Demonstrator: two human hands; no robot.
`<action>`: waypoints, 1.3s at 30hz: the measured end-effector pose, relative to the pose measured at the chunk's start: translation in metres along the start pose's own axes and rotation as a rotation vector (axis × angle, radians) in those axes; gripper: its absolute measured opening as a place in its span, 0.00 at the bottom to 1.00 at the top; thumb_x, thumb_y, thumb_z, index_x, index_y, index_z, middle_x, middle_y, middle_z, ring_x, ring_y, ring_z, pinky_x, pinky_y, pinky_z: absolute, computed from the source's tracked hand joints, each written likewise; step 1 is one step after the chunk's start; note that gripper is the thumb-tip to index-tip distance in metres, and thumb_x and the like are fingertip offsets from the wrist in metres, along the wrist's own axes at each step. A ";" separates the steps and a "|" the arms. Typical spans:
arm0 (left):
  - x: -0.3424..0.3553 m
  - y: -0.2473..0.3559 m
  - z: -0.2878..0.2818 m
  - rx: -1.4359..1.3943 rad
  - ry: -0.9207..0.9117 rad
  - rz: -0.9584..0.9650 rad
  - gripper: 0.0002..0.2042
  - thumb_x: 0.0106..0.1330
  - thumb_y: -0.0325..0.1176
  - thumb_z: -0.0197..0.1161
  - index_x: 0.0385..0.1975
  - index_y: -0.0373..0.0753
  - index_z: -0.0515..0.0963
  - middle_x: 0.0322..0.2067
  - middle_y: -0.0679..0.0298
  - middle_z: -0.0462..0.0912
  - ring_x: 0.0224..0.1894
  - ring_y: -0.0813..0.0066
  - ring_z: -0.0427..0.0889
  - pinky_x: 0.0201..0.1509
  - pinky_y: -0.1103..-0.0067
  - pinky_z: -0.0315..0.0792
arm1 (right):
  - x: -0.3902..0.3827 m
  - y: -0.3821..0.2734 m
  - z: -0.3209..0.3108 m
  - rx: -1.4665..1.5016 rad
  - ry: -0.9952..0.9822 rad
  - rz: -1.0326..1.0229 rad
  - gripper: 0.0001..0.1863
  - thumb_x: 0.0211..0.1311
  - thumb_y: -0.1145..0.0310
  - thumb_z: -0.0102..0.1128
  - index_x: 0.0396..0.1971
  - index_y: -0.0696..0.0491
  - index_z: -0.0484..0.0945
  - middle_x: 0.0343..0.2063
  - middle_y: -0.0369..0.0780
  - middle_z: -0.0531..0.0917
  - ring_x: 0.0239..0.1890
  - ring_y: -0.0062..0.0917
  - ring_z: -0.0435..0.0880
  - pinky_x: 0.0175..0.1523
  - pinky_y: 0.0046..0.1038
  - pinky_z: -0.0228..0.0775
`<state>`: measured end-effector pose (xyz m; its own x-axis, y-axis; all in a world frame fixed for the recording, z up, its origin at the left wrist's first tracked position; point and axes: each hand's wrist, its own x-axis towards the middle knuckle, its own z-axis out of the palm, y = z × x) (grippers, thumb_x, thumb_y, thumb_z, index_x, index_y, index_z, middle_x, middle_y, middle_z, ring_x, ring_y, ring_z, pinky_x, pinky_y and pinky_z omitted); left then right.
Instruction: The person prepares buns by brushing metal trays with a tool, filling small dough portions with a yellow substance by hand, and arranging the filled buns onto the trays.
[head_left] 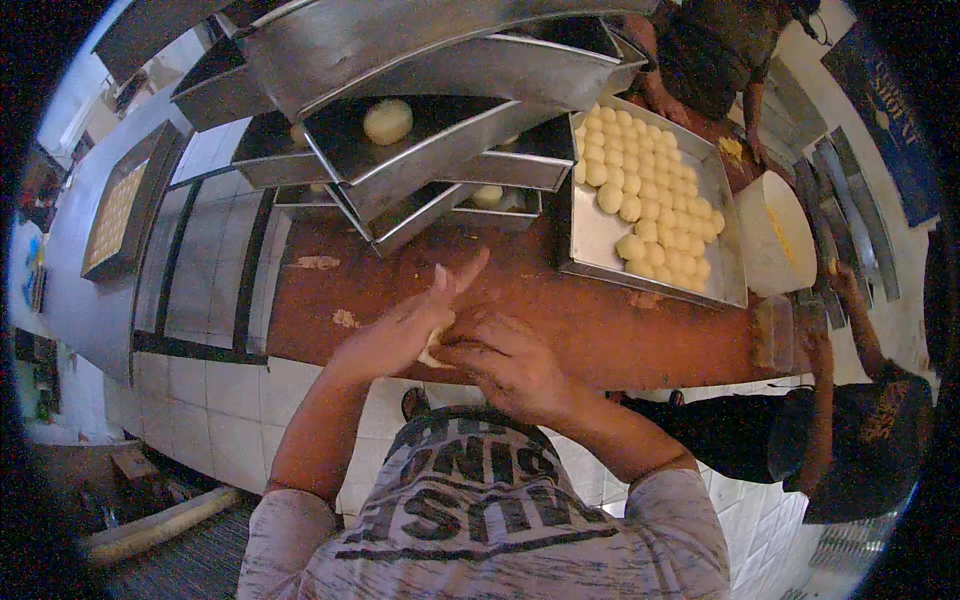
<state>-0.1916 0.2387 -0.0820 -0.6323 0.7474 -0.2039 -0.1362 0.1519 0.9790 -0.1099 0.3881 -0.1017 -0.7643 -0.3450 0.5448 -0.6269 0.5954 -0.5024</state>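
Note:
Both hands meet above the near edge of the red-brown table [540,300]. Between them is a small pale piece of dough [433,350], mostly covered by the fingers. My left hand [402,330] has its fingers stretched out and keeps the dough against its palm side. Curled fingers of my right hand [512,368] press on the dough from the right. To the right on the table, rows of round dough balls [650,190] fill much of a metal tray [595,240], with bare metal at its left side.
Crosswise-stacked metal pans [420,205] rise just beyond my hands, some with a dough round [388,121] inside. A white tub [770,240] stands beyond the tray. Co-workers are at the far right [850,440] and back. Another filled tray [125,210] lies left.

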 end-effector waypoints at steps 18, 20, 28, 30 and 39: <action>0.007 -0.027 0.002 0.288 0.794 0.280 0.12 0.49 0.29 0.66 0.31 0.37 0.70 0.34 0.60 0.69 0.41 0.66 0.71 0.43 0.76 0.65 | 0.035 0.007 -0.007 0.124 0.139 0.387 0.20 0.54 0.70 0.56 0.49 0.56 0.70 0.45 0.47 0.74 0.45 0.33 0.74 0.48 0.32 0.68; 0.010 -0.053 0.001 0.154 0.833 0.404 0.12 0.50 0.29 0.64 0.31 0.36 0.68 0.32 0.59 0.69 0.40 0.64 0.71 0.42 0.75 0.65 | 0.050 -0.012 -0.009 -0.129 0.079 0.083 0.26 0.51 0.69 0.60 0.52 0.54 0.68 0.50 0.49 0.69 0.49 0.38 0.71 0.51 0.35 0.66; -0.003 -0.022 -0.022 0.758 0.549 0.511 0.17 0.54 0.40 0.61 0.36 0.35 0.70 0.36 0.50 0.70 0.41 0.49 0.69 0.48 0.64 0.64 | 0.092 -0.013 -0.105 0.356 -0.653 0.141 0.25 0.46 0.67 0.61 0.48 0.54 0.70 0.46 0.46 0.71 0.50 0.40 0.70 0.55 0.37 0.61; -0.010 -0.063 -0.056 0.807 0.616 0.338 0.17 0.53 0.40 0.61 0.36 0.35 0.70 0.36 0.49 0.71 0.43 0.48 0.68 0.48 0.63 0.64 | 0.126 -0.025 -0.158 0.410 -0.621 -0.012 0.22 0.47 0.65 0.61 0.44 0.55 0.72 0.44 0.46 0.72 0.48 0.40 0.71 0.54 0.37 0.61; -0.042 -0.147 -0.117 1.099 0.910 0.171 0.15 0.52 0.34 0.59 0.37 0.34 0.70 0.41 0.46 0.67 0.43 0.47 0.68 0.44 0.61 0.66 | 0.358 -0.032 -0.245 -0.004 -0.098 0.112 0.25 0.49 0.62 0.57 0.48 0.58 0.70 0.40 0.39 0.76 0.42 0.21 0.73 0.50 0.21 0.63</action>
<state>-0.2343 0.1087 -0.2183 -0.8964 0.2057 0.3926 0.3719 0.8310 0.4138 -0.3264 0.4231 0.2746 -0.8405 -0.3458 0.4172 -0.5367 0.6370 -0.5533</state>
